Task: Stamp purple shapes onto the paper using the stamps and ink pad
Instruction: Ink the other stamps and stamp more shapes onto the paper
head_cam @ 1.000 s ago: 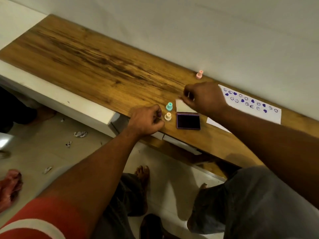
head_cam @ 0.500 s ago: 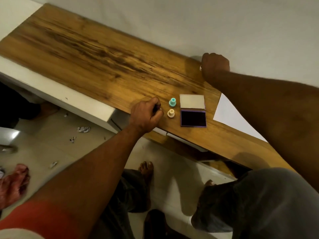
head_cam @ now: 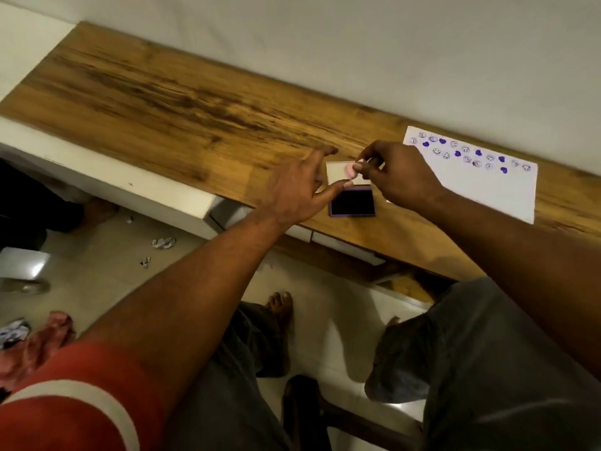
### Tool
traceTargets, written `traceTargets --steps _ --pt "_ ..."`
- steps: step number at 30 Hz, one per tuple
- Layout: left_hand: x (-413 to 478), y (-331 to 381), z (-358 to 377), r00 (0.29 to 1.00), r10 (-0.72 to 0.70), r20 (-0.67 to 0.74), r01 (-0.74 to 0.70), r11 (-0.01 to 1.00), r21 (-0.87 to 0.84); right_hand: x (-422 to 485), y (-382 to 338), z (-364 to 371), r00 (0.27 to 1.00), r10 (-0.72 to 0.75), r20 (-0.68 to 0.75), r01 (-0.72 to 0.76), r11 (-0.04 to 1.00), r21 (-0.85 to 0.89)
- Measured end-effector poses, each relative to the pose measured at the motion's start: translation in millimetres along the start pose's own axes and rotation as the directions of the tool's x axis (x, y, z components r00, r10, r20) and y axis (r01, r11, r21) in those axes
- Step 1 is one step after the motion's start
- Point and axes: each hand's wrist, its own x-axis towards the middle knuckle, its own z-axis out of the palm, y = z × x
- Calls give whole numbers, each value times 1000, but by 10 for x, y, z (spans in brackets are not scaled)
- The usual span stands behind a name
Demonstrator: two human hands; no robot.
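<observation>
My right hand [head_cam: 395, 175] pinches a small pink stamp [head_cam: 350, 168] in its fingertips, held above the pale open lid [head_cam: 335, 172] of the ink pad. The dark purple ink pad [head_cam: 352, 203] lies open on the wooden desk [head_cam: 182, 105], just below the lid. My left hand [head_cam: 297, 190] hovers with fingers spread, its thumb tip next to the pink stamp. The teal and cream stamps are hidden behind my left hand. The white paper [head_cam: 481, 187] lies to the right, with purple hearts and smiley circles along its far edge.
A white wall [head_cam: 357, 43] runs along the desk's far edge. A white cabinet edge [head_cam: 107, 187] sits below the desk at left. My knees and a bare foot [head_cam: 279, 307] show beneath, with paper scraps [head_cam: 162, 244] on the tiled floor.
My right hand reached to the wall for the pink stamp and brought it back above the ink pad lid. My left hand has opened and moved right towards the stamp.
</observation>
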Motion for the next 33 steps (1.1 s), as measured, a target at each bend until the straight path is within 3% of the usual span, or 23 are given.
traceTargets --steps 3,6,11,18,23,28,33 --pt "-12 124 20 996 85 25 -85 996 -22 -150 -45 5 999 -16 -34 18 999 48" --pt "-22 190 32 997 79 6 -78 997 -23 -202 -40 -5 998 -32 -60 36 998 60" --pt "-19 243 16 998 65 -5 -65 998 -19 -186 2 7 990 -141 10 140 972 -191" --pt "-43 186 -3 999 32 43 -28 996 -88 -150 93 6 936 -334 107 351 881 -317" --pt "-143 -110 -84 997 -62 37 66 989 -130 -180 183 103 960 -260 101 278 862 -424" --pt "-279 -521 -142 976 -211 -52 197 960 -198 -214 203 220 948 -214 235 304 825 -476" --pt "-427 -708 58 949 -312 32 314 941 -125 -154 111 351 923 -169 345 354 723 -593"
